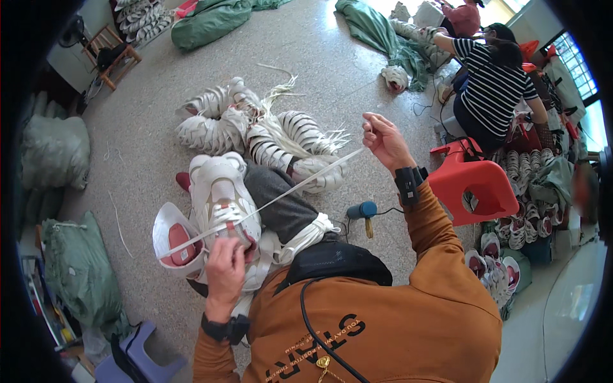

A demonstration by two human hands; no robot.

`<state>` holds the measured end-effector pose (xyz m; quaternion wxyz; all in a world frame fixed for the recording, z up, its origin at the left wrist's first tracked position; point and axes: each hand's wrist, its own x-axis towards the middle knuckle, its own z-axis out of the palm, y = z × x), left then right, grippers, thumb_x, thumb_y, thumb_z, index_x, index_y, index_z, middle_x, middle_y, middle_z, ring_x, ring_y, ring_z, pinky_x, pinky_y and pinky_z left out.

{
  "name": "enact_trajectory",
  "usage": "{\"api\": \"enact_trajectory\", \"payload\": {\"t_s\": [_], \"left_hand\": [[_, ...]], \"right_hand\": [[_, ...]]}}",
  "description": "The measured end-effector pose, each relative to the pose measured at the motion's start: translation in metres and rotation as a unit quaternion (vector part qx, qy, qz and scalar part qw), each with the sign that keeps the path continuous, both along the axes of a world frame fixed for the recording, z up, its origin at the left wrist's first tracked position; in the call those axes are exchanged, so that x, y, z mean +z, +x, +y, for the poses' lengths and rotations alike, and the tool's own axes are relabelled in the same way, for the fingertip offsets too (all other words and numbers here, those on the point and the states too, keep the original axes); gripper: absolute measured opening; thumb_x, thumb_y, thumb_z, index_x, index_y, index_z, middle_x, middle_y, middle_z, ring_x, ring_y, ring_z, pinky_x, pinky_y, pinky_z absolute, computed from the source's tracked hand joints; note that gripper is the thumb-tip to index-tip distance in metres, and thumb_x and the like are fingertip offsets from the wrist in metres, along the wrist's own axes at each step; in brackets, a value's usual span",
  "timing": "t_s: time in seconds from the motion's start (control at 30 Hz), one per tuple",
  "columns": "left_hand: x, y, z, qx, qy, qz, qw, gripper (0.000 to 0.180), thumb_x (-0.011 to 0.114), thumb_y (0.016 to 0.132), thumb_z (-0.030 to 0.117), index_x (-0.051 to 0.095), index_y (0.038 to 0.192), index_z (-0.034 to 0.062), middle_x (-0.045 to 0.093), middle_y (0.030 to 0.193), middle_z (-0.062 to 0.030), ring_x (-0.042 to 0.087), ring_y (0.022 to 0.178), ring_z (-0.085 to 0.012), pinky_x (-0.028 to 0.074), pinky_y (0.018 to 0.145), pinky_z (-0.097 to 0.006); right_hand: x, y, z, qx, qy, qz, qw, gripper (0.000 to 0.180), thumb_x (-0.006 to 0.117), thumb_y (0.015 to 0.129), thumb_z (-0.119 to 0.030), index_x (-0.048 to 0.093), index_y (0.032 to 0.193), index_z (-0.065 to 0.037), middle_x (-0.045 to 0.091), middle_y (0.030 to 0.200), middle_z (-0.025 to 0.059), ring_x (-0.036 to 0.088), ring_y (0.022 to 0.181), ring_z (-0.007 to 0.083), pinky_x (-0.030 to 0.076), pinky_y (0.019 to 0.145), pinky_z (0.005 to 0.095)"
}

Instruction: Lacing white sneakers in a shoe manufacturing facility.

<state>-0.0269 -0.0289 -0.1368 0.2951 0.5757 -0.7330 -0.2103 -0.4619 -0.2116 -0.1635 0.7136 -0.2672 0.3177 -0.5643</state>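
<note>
Across my lap lies a white sneaker [220, 182] with its toe pointing away, laces partly threaded over a grey and red tongue. Beside it on the left, a second white shoe [159, 233] shows its reddish insole. My right hand [386, 143] is raised to the far right, fingers pinched on a flat white shoelace [300, 185] that runs taut down to the sneaker. At the sneaker's collar, my left hand [225, 271] has its fingers curled together; what they grip is hidden. A bunch of white laces [310, 236] is draped over my thigh.
Bundled white shoes [211, 131] and loose laces lie on the floor ahead. At right are a red stool [476, 182], a blue cylindrical object with a cord [362, 210], and a person in stripes [491, 89]. Green sacks [83, 268] and a purple stool [137, 357] stand left.
</note>
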Motion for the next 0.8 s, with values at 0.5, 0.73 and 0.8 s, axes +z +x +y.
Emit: {"api": "enact_trajectory", "payload": {"t_s": [0.5, 0.73, 0.8], "left_hand": [[-0.053, -0.038, -0.014, 0.180, 0.128, 0.153, 0.963, 0.023, 0.069, 0.088, 0.008, 0.064, 0.108, -0.0018, 0.070, 0.080, -0.0138, 0.066, 0.061, -0.0234, 0.052, 0.060, -0.035], [-0.061, -0.034, -0.010, 0.177, 0.138, 0.245, 0.943, 0.021, 0.067, 0.093, 0.003, 0.064, 0.112, -0.0039, 0.068, 0.083, -0.0008, 0.056, 0.062, -0.0001, 0.045, 0.054, -0.018], [-0.058, -0.034, -0.010, 0.175, 0.128, 0.223, 0.950, 0.023, 0.067, 0.092, 0.003, 0.064, 0.114, -0.0036, 0.068, 0.084, -0.0013, 0.057, 0.063, -0.0008, 0.046, 0.054, -0.018]], "right_hand": [[-0.047, 0.216, 0.094, 0.370, -0.068, 0.275, 0.885, 0.015, 0.058, 0.097, -0.011, 0.062, 0.103, 0.002, 0.068, 0.077, 0.0050, 0.060, 0.061, 0.0085, 0.048, 0.054, 0.0243], [-0.045, 0.231, 0.089, 0.248, -0.271, 0.432, 0.824, 0.012, 0.061, 0.092, -0.009, 0.064, 0.094, 0.003, 0.063, 0.069, 0.0080, 0.058, 0.059, 0.0127, 0.047, 0.056, 0.0300], [-0.045, 0.233, 0.088, 0.243, -0.273, 0.435, 0.823, 0.012, 0.062, 0.091, -0.010, 0.064, 0.092, 0.003, 0.063, 0.068, 0.0094, 0.058, 0.060, 0.0145, 0.047, 0.057, 0.0318]]}}
